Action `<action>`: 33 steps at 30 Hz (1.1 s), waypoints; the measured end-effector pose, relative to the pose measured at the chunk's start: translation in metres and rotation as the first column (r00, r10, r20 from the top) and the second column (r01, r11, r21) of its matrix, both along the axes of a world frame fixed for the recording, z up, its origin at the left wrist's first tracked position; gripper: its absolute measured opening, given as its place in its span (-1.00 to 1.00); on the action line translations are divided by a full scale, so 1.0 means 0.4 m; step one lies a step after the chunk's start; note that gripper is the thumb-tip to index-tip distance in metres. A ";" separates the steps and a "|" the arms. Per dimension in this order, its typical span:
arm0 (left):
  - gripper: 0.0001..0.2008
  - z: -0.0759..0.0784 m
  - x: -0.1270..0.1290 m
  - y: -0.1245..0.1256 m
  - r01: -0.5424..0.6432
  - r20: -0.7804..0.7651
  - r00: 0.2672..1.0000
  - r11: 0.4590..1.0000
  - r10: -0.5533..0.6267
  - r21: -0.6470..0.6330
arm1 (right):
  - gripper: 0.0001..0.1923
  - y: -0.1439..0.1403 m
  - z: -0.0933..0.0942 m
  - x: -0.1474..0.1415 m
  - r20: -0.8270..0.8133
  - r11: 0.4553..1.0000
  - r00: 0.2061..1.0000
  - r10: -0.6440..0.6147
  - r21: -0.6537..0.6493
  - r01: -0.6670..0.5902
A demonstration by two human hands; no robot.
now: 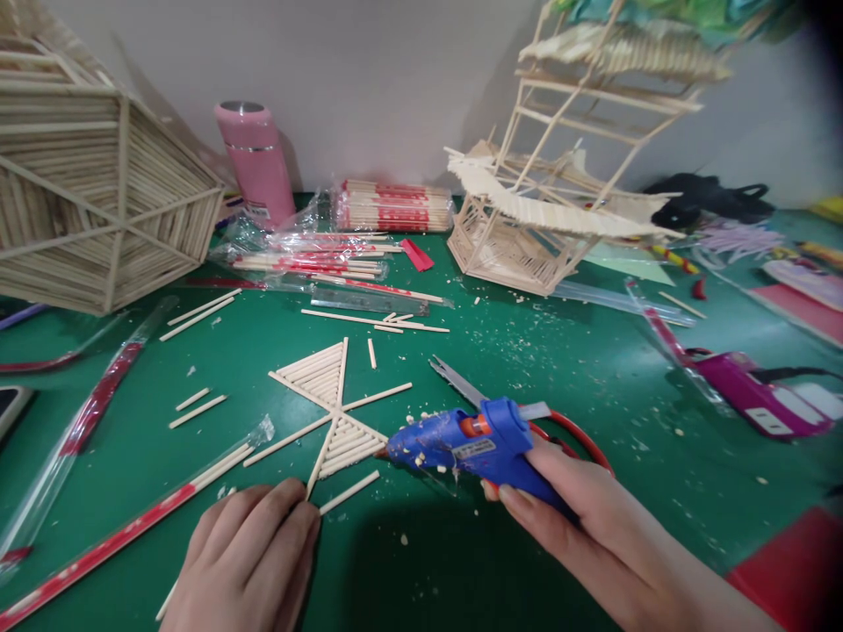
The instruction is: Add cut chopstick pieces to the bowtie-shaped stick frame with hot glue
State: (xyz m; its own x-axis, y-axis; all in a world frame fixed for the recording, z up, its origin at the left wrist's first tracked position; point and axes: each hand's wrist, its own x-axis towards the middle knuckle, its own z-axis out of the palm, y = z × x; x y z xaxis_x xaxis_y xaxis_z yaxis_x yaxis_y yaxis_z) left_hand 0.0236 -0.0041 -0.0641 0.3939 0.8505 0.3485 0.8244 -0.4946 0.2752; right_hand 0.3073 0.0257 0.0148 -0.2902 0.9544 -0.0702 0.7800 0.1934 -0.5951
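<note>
My right hand is closed round the handle of a blue glue gun, its orange trigger partly showing under the fingers. The gun's nozzle points left and touches or nearly touches a corner of a star-shaped frame of wooden sticks. Three sticks cross at the frame's middle, and two opposite wedges are filled with rows of shorter sticks. Low on the near side, my left hand has its fingers pressed together at the end of one frame stick, which they partly hide. A loose short stick lies beside these fingertips.
Behind the gun lies a grey-jawed tool with red handles. Stick packets, a pink bottle and a tiered stick model stand at the back. A large stick panel rises left; a purple item lies right.
</note>
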 end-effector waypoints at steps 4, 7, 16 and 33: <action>-0.71 0.000 0.001 0.000 -0.003 0.005 1.000 1.000 0.003 0.007 | -0.71 -0.010 -0.010 0.027 -0.024 0.993 0.999 -0.043 -0.113 0.040; -0.70 0.000 0.001 0.000 -0.004 0.004 1.000 1.000 0.004 0.012 | -0.65 -0.017 -0.011 0.036 -0.067 0.977 0.995 -0.073 -0.204 0.058; -0.69 0.000 0.000 -0.001 -0.020 0.002 1.000 1.000 0.020 -0.011 | -0.70 -0.009 -0.001 0.015 -0.029 0.992 0.998 -0.054 -0.113 0.051; -0.76 0.008 0.003 -0.001 -0.044 0.083 0.996 0.999 0.046 -0.022 | -0.79 -0.006 0.007 0.021 -0.078 0.991 0.993 -0.088 -0.105 0.079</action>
State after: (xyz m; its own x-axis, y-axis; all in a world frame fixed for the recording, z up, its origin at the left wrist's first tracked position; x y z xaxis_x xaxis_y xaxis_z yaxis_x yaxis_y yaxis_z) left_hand 0.0249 -0.0047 -0.0609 0.3256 0.8738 0.3612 0.8195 -0.4513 0.3531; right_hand 0.3155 0.0232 0.0174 -0.2186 0.9646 -0.1472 0.7383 0.0648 -0.6714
